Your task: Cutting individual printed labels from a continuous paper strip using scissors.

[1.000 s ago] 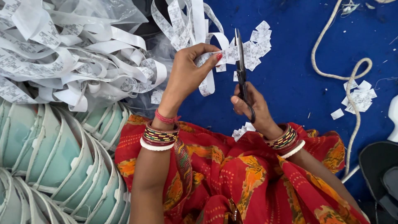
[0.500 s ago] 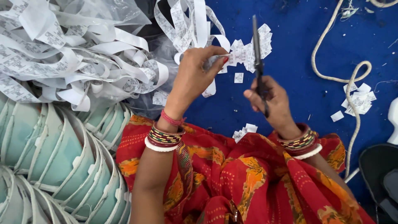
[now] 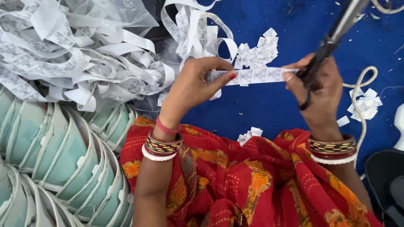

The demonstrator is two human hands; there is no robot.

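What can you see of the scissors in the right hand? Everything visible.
The scissors look dark, metal-like, with black handles. They point up and to the right, blades running off the top edge, slightly blurred, so open or closed is unclear. The right hand grips the handles, a finger through one loop, while also pinching the end of the printed paper strip. The blades are clear of the strip, above the blue floor cloth.

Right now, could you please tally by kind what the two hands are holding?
Paper strip, between left hand and right hand: 1
Scissors, in right hand: 1
Total: 2
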